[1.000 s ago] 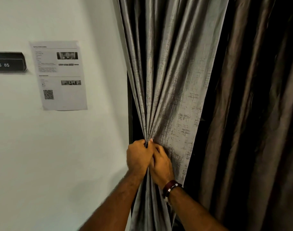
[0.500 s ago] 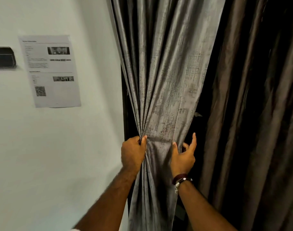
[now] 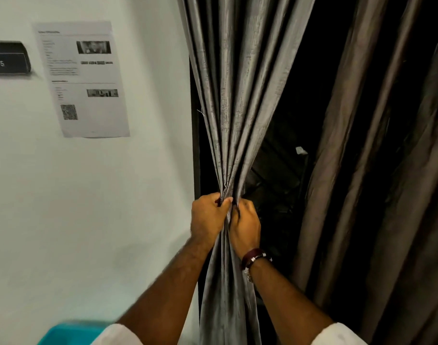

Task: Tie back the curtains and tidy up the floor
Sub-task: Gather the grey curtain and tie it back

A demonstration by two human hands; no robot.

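Over on the far left, a dark nameplate [image 3: 7, 58] sits on the white wall [image 3: 63, 207], and just beside it hangs a printed sheet [image 3: 82, 78] with a square code near its lower part. Low at the frame's bottom edge a turquoise bin [image 3: 71, 332] peeks in, its contents hidden. Next comes the grey curtain [image 3: 240, 83], the panel being tied back: it hangs along the wall's edge and is gathered into a tight bunch at about mid-height. The left hand [image 3: 208, 217] has its fingers curled round that bunch from the wall side, and the right hand [image 3: 245, 222], with a dark wristband [image 3: 254, 256] on it, grips the same folds from the other side, knuckles touching the left hand's. Behind the bunch a dark gap [image 3: 300, 95] opens, with something black and ribbed dimly visible inside. Further right hangs a brown curtain [image 3: 387, 170], loose and ungathered. No tie-back cord or hook is visible, so the likely trouble is this: if one hand lets go to reach for a tie, the slick folds could slide out and fan open again. Pulling down too hard could also strain the fabric's hanging above, which is out of view.
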